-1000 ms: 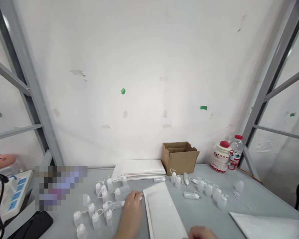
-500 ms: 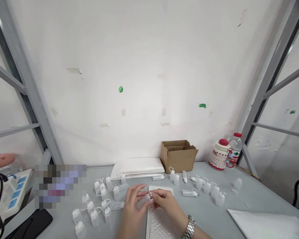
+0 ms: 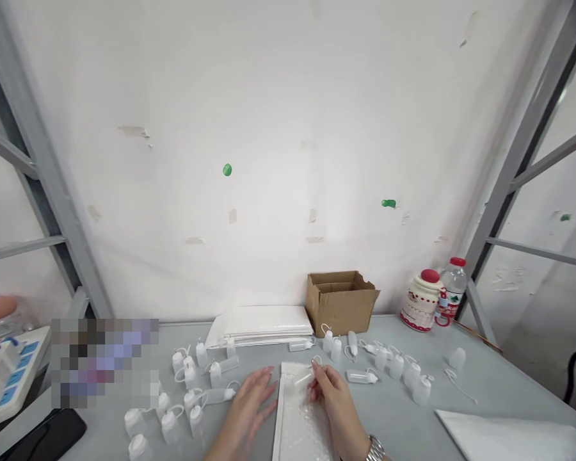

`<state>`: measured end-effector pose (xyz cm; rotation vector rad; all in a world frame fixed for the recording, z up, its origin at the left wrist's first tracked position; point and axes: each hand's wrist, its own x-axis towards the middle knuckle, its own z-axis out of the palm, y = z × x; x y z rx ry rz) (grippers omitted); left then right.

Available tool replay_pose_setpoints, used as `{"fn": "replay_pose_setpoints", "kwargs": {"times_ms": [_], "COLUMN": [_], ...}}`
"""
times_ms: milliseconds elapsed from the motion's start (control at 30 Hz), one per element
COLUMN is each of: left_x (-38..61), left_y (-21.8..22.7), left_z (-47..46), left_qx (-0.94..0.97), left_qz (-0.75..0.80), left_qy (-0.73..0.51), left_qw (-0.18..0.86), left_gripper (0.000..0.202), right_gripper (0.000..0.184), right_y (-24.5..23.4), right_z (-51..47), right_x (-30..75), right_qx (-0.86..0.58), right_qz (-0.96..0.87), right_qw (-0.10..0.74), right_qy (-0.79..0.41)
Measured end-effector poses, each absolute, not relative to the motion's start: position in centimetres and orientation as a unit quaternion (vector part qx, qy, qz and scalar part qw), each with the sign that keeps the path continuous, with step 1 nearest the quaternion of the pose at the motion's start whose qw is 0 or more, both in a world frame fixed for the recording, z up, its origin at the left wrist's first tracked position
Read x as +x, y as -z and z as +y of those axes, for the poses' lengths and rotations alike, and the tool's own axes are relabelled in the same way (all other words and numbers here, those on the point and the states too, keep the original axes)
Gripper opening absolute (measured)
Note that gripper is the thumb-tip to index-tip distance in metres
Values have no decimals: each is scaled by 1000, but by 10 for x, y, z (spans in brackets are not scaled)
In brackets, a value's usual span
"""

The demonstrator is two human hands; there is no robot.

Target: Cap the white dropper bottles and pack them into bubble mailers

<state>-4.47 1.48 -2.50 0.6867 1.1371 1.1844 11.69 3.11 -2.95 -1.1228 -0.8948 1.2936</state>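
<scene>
My right hand [image 3: 333, 400], wearing a metal-band watch [image 3: 375, 448], pinches a small translucent squeeze bottle [image 3: 301, 379] near its cap end, where a thin cap strap shows. The bottle is over a white bubble mailer [image 3: 295, 435] lying in front of me. To the left of the mailer, my left hand [image 3: 249, 410] is empty, fingers apart. Several like bottles stand around my left hand, one a standing bottle [image 3: 196, 419], and a lying bottle [image 3: 219, 395] is close to its fingers. Right of my right hand lies another capped bottle [image 3: 362, 376].
A brown cardboard box [image 3: 340, 307] and a stack of white mailers [image 3: 262, 323] sit by the wall. More bottles [image 3: 396, 366] form a row at right, near a loose cap strap [image 3: 461, 387]. A black phone [image 3: 43, 435] lies left; a decorated jar [image 3: 420, 301] stands back right.
My left hand has let go of the bottle and drawn back left, fingers spreading. My right hand keeps the bottle and has moved slightly right. The view has shifted a little.
</scene>
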Motion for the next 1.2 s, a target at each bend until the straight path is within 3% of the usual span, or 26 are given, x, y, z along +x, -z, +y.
{"fn": "replay_pose_setpoints", "kwargs": {"times_ms": [267, 433, 533, 700, 867, 967, 1200], "left_x": [-40, -41, -44, -46, -48, -50, -49], "left_y": [24, 14, 2, -3, 2, 7, 32], "left_z": [11, 9, 7, 8, 8, 10, 21], "left_qx": [362, 379, 383, 386, 390, 397, 414], "left_qz": [425, 420, 436, 459, 473, 483, 495], "left_qy": [-454, -406, -391, -400, -405, -403, -409], "left_qw": [694, 717, 715, 693, 678, 669, 645], "left_gripper": [63, 59, 52, 40, 39, 36, 45], "right_gripper": [40, 37, 32, 28, 32, 26, 20], "right_y": [32, 23, 15, 11, 11, 11, 18], "right_z": [27, 37, 38, 35, 33, 31, 19], "right_x": [109, 127, 136, 139, 140, 141, 135], "right_qx": [-372, -434, -449, -452, -448, -443, -402], "right_qz": [-298, -478, -583, -651, -663, -671, -734], "right_qw": [549, 580, 554, 500, 485, 493, 501], "right_qy": [-687, -497, -388, -350, -353, -333, -220]}}
